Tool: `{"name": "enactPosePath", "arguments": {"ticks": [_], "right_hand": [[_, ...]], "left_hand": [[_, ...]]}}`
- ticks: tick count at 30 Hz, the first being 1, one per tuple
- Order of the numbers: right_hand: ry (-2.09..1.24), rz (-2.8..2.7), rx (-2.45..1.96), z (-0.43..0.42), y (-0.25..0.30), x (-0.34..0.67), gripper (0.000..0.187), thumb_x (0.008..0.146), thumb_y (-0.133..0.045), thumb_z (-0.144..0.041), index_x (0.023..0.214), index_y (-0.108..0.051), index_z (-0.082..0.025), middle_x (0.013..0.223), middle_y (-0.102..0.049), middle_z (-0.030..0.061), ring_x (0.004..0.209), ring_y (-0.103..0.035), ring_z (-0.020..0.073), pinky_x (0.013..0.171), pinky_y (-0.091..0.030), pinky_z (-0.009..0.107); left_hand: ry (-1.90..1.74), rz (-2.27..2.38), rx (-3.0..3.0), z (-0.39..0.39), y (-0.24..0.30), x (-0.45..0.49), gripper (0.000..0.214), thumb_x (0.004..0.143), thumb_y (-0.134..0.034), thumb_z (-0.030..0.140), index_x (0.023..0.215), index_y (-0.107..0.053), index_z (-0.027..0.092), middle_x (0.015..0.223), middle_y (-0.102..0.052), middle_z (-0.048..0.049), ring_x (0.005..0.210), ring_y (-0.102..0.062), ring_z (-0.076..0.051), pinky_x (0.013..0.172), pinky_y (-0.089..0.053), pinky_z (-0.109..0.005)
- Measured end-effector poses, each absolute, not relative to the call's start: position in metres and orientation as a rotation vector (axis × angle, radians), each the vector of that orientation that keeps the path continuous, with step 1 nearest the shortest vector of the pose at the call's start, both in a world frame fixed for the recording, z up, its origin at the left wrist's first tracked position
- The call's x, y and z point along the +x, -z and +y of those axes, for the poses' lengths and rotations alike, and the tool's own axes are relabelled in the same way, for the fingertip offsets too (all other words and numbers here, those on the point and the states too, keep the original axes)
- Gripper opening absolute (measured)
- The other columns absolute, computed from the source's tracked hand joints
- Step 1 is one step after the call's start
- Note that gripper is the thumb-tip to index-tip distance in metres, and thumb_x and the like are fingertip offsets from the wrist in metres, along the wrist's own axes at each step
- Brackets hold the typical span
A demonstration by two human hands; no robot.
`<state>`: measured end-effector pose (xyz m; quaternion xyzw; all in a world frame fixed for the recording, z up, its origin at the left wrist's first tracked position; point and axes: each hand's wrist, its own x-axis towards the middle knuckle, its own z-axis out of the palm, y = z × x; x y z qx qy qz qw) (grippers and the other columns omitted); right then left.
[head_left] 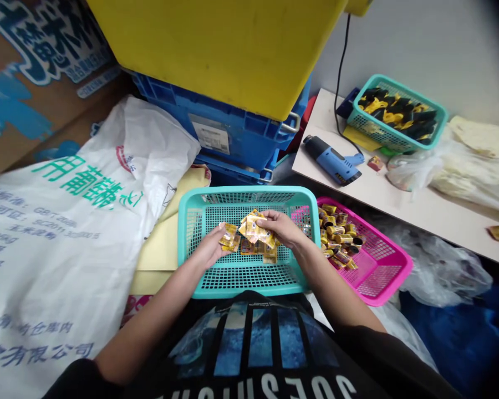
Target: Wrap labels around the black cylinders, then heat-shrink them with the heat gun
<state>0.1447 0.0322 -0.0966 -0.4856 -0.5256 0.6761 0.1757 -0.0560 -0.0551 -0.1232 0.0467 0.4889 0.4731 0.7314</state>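
My left hand (pixel 211 247) is inside the teal basket (pixel 249 287), its fingers closed on a few flat yellow printed sleeves (pixel 229 236). Opposite it, my right hand (pixel 283 227) pinches a fanned bunch of the same yellow sleeves (pixel 255 228) between thumb and fingers. Beneath the two hands, more flat yellow pieces (pixel 269 252) lie on the basket's mesh floor. The exact print on them is too small to read. Partly under the teal basket's right side stands a pink basket (pixel 382 271) with many small yellow rolled pieces (pixel 339 235), some with dark ends.
A blue heat gun (pixel 332 160) with a black cord lies on the white table (pixel 399 191) at right. Behind it is a teal basket (pixel 438 124) of black-and-yellow parts. Blue and yellow crates (pixel 233 136) rise ahead. A white printed sack (pixel 66 233) fills the left.
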Motion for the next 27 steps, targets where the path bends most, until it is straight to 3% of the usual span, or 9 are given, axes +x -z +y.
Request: {"name": "enactPosePath", "arguments": {"ticks": [3,8,12,15,17,20,22,24,27], "right_hand": [[-1.934,-1.475,-1.357,0.027,0.106,0.135,0.043,0.065,-0.073,-0.046,0.093,-0.059,-0.016,0.080,-0.068,0.0039,0.068,-0.063,0.0141,0.066,-0.054,0.029],[-1.743,-1.604,-1.428,0.010,0.122,0.110,0.022,0.070,-0.071,-0.026,0.087,-0.062,-0.016,0.081,-0.065,0.0019,0.071,-0.060,0.0132,0.072,-0.050,0.030],[-1.683,-1.731,-1.359,0.002,0.120,0.100,0.021,0.079,-0.063,-0.021,0.099,-0.069,-0.018,0.099,-0.067,0.0046,0.097,-0.060,0.0171,0.094,-0.046,0.036],[-1.671,-1.842,-1.310,0.011,0.111,0.113,0.033,0.092,-0.045,-0.025,0.118,-0.065,-0.020,0.113,-0.065,0.0064,0.104,-0.060,0.0162,0.096,-0.047,0.035],[-1.430,-2.050,-1.393,0.021,0.104,0.129,0.036,0.095,-0.038,-0.025,0.123,-0.061,-0.020,0.118,-0.063,0.0074,0.106,-0.059,0.0164,0.097,-0.046,0.035],[-0.993,-2.280,-1.557,0.023,0.097,0.151,0.031,0.088,-0.054,-0.023,0.115,-0.064,-0.014,0.117,-0.059,0.0132,0.114,-0.052,0.0249,0.105,-0.038,0.044],[-0.862,-2.359,-1.649,0.010,0.099,0.157,0.045,0.078,-0.067,-0.021,0.120,-0.060,-0.010,0.123,-0.053,0.0188,0.119,-0.045,0.0325,0.105,-0.035,0.050],[-0.771,-2.466,-1.742,-0.011,0.108,0.156,0.061,0.075,-0.069,-0.018,0.132,-0.050,-0.008,0.130,-0.047,0.0222,0.120,-0.042,0.0350,0.102,-0.038,0.049],[-0.830,-2.543,-1.790,-0.037,0.123,0.151,0.043,0.086,-0.052,-0.011,0.128,-0.052,-0.008,0.122,-0.052,0.0211,0.107,-0.052,0.0284,0.091,-0.044,0.040]], "left_hand": [[-1.003,1.034,0.120,-0.055,0.116,-0.051,0.033,0.087,-0.057,0.012,0.120,-0.055,0.016,0.105,-0.069,-0.0131,0.082,-0.070,-0.023,0.069,-0.060,-0.039],[-0.951,1.004,0.130,-0.053,0.109,-0.047,0.035,0.093,-0.048,0.037,0.114,-0.059,0.011,0.094,-0.070,-0.0160,0.075,-0.070,-0.026,0.063,-0.059,-0.041],[-0.999,1.077,0.193,-0.056,0.111,-0.044,0.027,0.082,-0.067,0.018,0.108,-0.061,0.013,0.086,-0.070,-0.0091,0.067,-0.068,-0.019,0.059,-0.056,-0.029],[-1.041,1.084,0.186,-0.058,0.113,-0.047,0.028,0.080,-0.067,0.009,0.107,-0.061,0.013,0.090,-0.070,-0.0092,0.071,-0.069,-0.018,0.059,-0.055,-0.026],[-1.073,1.079,0.169,-0.057,0.114,-0.052,0.025,0.081,-0.065,0.007,0.105,-0.061,0.012,0.093,-0.071,-0.0104,0.075,-0.070,-0.019,0.060,-0.056,-0.026],[-1.123,1.071,0.127,-0.054,0.114,-0.058,0.022,0.082,-0.062,0.007,0.103,-0.062,0.013,0.093,-0.071,-0.0101,0.073,-0.070,-0.018,0.058,-0.055,-0.024],[-1.143,1.063,0.096,-0.051,0.114,-0.061,0.022,0.083,-0.060,0.007,0.104,-0.062,0.013,0.091,-0.072,-0.0097,0.070,-0.069,-0.017,0.056,-0.054,-0.023],[-1.154,1.055,0.069,-0.048,0.113,-0.060,0.022,0.085,-0.057,0.006,0.105,-0.061,0.013,0.090,-0.072,-0.0099,0.069,-0.069,-0.017,0.056,-0.055,-0.024],[-1.166,1.052,0.030,-0.044,0.111,-0.058,0.023,0.086,-0.053,0.005,0.106,-0.061,0.012,0.090,-0.072,-0.0100,0.071,-0.069,-0.017,0.059,-0.056,-0.026]]}}
